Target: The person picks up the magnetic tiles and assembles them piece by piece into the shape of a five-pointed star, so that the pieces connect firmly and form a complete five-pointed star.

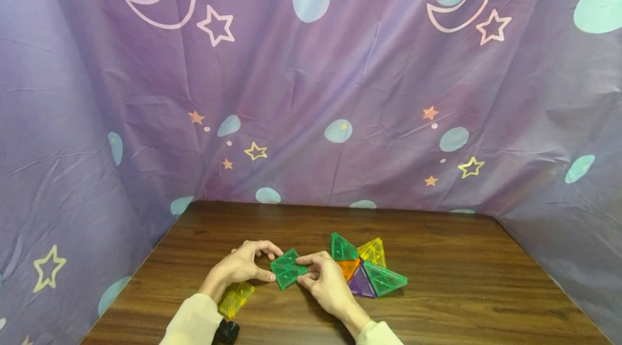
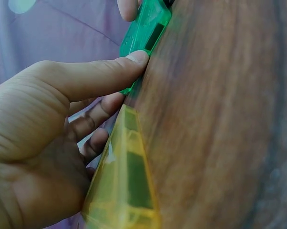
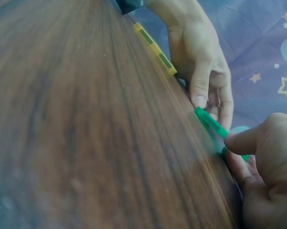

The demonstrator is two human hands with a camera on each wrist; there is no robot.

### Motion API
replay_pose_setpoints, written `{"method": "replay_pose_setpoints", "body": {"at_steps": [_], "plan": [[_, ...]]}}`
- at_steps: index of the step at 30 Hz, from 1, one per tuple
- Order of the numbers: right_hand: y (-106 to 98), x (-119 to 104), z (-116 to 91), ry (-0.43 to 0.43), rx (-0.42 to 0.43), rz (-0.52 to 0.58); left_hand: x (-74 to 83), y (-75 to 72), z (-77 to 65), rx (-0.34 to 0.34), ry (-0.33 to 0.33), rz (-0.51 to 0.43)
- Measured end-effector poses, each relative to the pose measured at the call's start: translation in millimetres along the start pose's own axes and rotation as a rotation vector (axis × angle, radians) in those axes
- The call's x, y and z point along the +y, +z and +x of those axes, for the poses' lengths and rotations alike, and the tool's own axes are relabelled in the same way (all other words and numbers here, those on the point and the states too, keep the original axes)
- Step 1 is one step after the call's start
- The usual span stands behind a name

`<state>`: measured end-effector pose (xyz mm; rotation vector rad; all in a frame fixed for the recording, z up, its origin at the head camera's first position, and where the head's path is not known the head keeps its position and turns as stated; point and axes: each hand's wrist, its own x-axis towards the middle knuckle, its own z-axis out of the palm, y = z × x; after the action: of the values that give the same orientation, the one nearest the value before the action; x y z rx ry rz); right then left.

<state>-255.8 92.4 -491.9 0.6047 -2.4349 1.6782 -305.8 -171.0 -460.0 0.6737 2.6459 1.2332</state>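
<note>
A translucent green magnetic tile (image 1: 286, 269), square in outline, is between my two hands close over the table. My left hand (image 1: 241, 265) holds its left side, the thumb at the near edge and the fingers curving round the far one. From the right, my right hand (image 1: 326, 284) pinches the tile between thumb and fingers. Below the left palm lies a yellow translucent tile (image 1: 236, 299); the left wrist view shows this yellow tile (image 2: 127, 176) close beside the hand. In the right wrist view the green tile (image 3: 212, 123) appears edge-on, its far part hidden by the right fingers.
Right of my hands, triangular tiles meet at their points in a fan: green (image 1: 344, 249), yellow (image 1: 374, 251), orange (image 1: 349, 268), purple (image 1: 362, 283) and another green (image 1: 385, 278). The brown wooden table (image 1: 466, 275) ends at a purple patterned cloth (image 1: 272, 91) at back and sides.
</note>
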Motion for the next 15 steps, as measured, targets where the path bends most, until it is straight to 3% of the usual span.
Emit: {"method": "replay_pose_setpoints", "body": {"at_steps": [6,15], "plan": [[-1.4,0.9,-1.7,0.05,0.041,0.1,0.4,-1.3,2.6,-0.051,0.048,-0.077],[-1.3,1.4,-0.8,0.123,0.122,0.195,-0.1,-1.6,6.2,-0.101,0.114,-0.34]]}}
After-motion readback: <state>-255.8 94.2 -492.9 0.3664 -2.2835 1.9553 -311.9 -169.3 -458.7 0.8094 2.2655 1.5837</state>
